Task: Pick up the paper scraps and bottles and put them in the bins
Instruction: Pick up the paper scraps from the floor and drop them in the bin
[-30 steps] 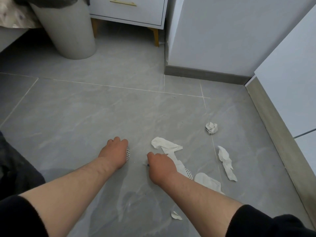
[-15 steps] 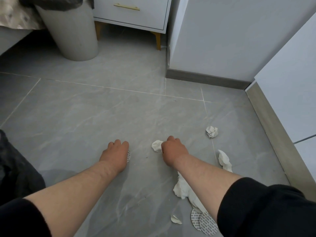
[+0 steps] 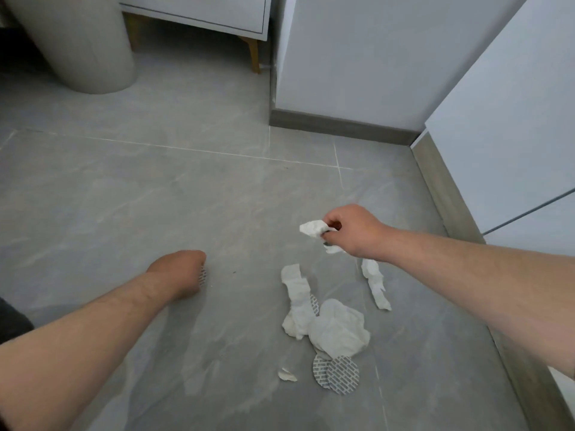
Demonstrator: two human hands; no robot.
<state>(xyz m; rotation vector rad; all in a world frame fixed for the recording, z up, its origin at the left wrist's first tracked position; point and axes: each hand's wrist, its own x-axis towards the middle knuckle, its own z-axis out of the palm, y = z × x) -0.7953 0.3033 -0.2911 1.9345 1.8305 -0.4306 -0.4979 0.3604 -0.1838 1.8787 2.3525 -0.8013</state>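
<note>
Now right grip [image 3: 354, 230] pinching paper scrap [image 3: 312, 228], left grip [image 3: 177, 272] clutching patterned disc [image 3: 202, 275], print unreadable

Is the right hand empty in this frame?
No, the right hand pinches a crumpled white paper scrap in its fingertips.

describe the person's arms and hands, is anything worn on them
The left forearm and right forearm are bare right to the frame edges, with fine hair; no sleeve shows. The left hand and right hand are bare too: no gloves, and no ring, watch or bracelet is visible.
</note>
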